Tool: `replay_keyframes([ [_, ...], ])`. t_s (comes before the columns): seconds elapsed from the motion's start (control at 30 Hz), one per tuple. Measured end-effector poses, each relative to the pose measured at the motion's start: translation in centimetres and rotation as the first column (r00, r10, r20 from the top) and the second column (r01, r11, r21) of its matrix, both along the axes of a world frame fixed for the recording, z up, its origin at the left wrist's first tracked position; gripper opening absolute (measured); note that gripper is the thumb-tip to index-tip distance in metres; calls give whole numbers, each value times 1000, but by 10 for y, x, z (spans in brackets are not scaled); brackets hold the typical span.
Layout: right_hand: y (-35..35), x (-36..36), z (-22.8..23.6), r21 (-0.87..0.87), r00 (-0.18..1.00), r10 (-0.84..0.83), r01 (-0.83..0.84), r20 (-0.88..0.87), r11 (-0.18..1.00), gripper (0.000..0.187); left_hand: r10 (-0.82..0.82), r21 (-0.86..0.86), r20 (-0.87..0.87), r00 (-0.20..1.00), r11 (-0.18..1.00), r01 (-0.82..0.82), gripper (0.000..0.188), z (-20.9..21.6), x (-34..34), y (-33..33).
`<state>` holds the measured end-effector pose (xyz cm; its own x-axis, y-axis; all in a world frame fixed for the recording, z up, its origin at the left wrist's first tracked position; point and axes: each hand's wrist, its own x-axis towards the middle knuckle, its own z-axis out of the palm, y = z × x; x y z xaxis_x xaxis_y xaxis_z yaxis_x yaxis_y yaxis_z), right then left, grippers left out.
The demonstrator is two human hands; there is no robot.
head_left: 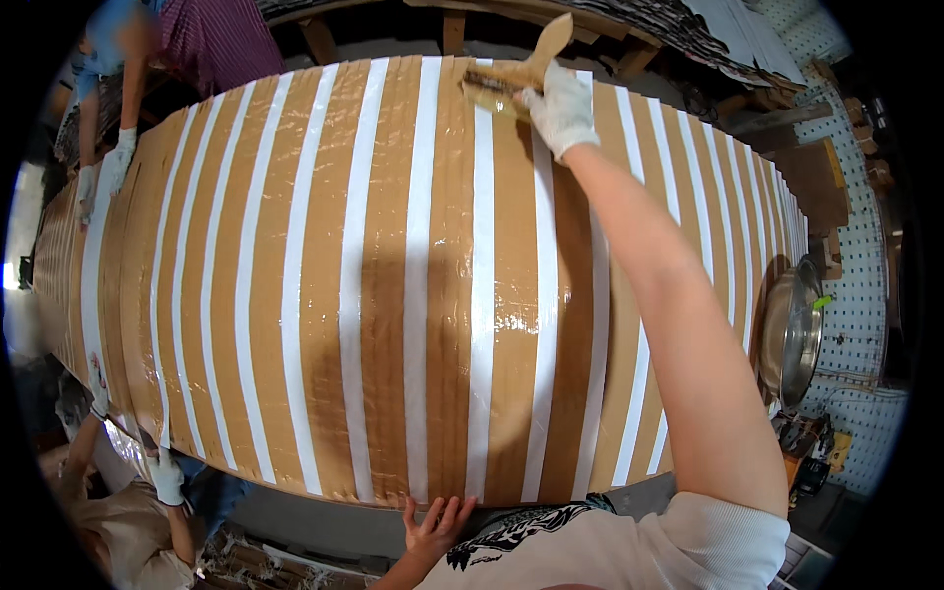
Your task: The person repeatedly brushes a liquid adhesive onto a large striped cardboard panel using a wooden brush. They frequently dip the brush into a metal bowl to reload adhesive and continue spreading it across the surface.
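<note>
At the near edge, the one bare left hand (433, 526) rested with its fingers slightly spread, touching the striped surface (324, 265) and well apart from the right hand. Beside it, the person's shirt (629, 551) hid part of that edge. At near left, one co-worker (133, 521) had two gloved hands (168, 477) at the surface's side.

Brown and white stripes ran near to far across the surface, which was long from left to right; the stripes crowded too closely at both ends to count. The right forearm (678, 285) crossed several of them, and a dark shadow covered others. At the right end stood a round metal basin (792, 334).

At the far edge, right of middle, the gloved right hand (564, 108) was clamped on one brush (506, 74). The brush's wide head lay left to right; its handle pointed far and slightly right, partly hidden by the glove. At far left, a second co-worker (104, 57) had two more gloved hands on the surface. Beyond the far edge were wooden supports (453, 32) and stacked dark sheets (669, 25).
</note>
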<state>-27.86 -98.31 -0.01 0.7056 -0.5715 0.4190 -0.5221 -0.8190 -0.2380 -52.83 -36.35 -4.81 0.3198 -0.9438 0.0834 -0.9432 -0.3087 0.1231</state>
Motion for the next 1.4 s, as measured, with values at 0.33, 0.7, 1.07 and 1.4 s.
replay_keyframes([
  [0.33,7,-47,15,23,885,113,-115,-451,993,34,-46,55,-57,997,997,50,48,6,5,-1],
  [0.7,310,-331,32,407,741,640,-531,-202,743,29,42,-26,-193,980,999,-48,72,13,-7,-4],
  [1.07,332,-269,37,224,934,351,-329,-66,917,28,319,-227,-392,863,875,-427,54,39,-16,11],
  [1.4,352,-338,36,320,843,484,-404,-234,857,19,606,-127,-134,784,774,-620,42,11,2,14],
])
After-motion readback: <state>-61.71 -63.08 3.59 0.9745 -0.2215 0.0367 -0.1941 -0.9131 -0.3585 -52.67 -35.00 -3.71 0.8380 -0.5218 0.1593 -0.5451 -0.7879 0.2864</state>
